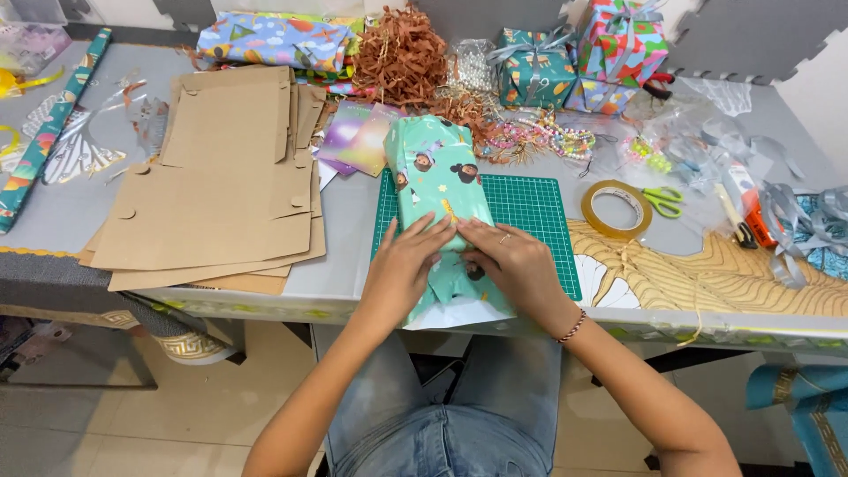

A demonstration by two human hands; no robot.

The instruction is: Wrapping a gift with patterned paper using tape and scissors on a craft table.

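A: Biggest worry first: the box in mint-green wrapping paper (439,181) lies lengthwise on the green cutting mat (530,208), and its near end hangs toward the table edge (265,296). If both hands press too hard there, I'd judge the whole box could slide away from the fingers and the fold would loosen.

B: And the loose flap of paper (455,305) under the palms?

A: That's the next risk. It sticks out past the table edge, below the fingers, unsupported. Creased crooked, it could tear or pucker at the corner.

B: Anything smaller?

A: The roll of clear tape (616,209) sits well to the right of the fingers, beside the green-handled scissors (662,200). Letting go to reach for it could let the fold spring open.

B: How are the hands placed?

A: The left hand (402,269) lies flat over the near end, fingers spread a little and pressing down on the paper. The right hand (517,263) meets it from the other side, fingers bent, tips pinching the fold at the middle; a ring shows on one finger, a bead bracelet at the wrist. Both forearms angle inward from the lap.

B: The flat cardboard sheets (221,185)?

A: Well off to the left of the fingers, untouched.
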